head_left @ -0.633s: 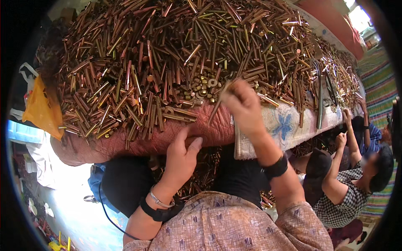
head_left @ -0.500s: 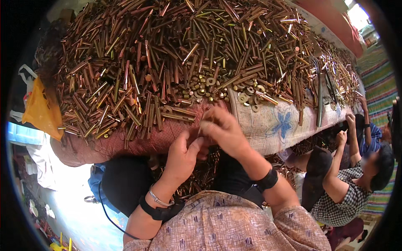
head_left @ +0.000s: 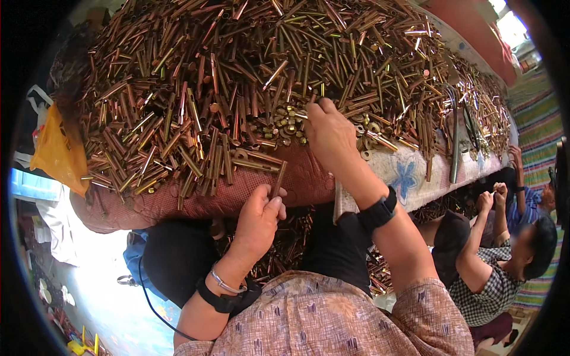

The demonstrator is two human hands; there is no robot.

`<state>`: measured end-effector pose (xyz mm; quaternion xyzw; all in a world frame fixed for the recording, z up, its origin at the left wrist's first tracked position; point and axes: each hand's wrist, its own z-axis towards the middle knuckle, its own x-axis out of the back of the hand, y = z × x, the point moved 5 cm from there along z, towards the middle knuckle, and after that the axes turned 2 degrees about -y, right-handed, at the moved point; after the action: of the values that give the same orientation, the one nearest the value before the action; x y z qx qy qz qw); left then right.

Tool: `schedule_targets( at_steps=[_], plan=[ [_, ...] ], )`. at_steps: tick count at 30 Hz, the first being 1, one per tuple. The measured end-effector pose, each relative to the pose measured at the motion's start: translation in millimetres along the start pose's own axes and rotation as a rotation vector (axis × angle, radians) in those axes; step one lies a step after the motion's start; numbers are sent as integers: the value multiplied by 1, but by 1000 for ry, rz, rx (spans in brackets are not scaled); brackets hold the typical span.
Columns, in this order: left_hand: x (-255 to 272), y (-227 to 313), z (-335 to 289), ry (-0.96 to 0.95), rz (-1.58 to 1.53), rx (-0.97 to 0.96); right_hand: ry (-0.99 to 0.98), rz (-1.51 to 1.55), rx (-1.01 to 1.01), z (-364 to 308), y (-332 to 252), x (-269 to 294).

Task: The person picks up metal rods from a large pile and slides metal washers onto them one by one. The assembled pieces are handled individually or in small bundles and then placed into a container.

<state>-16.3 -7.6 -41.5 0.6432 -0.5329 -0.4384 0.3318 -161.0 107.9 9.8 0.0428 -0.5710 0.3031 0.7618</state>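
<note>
1. Metal tube: one, slim, copper-brown; held tilted at the near edge of the red checked cloth, landmark for every entry. Contact between tube and cloth not determinable.
2. Left hand: in front of the red checked cloth; grip narrow, thumb and fingers around the tube's lower part. Silver bangle and black wristband on the wrist.
3. Right hand: over the far right part of the red checked cloth, back uppermost, fingers bent; grip hidden beneath, so its width and any contents cannot be told.
4. Small brass-coloured pieces: a cluster just beyond the red checked cloth, beside the right hand's fingers.
5. Flat rings: several, beyond the red checked cloth's right end.
6. Heap of tubes: large, copper and gold tones, spread behind the red checked cloth and partly over it.
7. White cloth: blue flower motif; adjoins the red checked cloth's right end.
8. Grey bar-like tool: well right of the red checked cloth.
9. Orange plastic bag: beside the red checked cloth's left end.
10. Co-worker: checked shirt, hands together; far right of the red checked cloth.
</note>
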Motion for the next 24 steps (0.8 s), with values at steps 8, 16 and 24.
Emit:
schedule_targets(
  at_steps=[8, 16, 24],
  plan=[
    [1, 3, 1, -10, 70, -59, -45, -39, 32, 9, 5, -10],
    [1, 4, 0, -27, 43, -22, -172, 821, -237, -44, -19, 3],
    [-4, 7, -6, -98, -241, 138, -73, 834, -96, -61, -30, 7]
  ],
)
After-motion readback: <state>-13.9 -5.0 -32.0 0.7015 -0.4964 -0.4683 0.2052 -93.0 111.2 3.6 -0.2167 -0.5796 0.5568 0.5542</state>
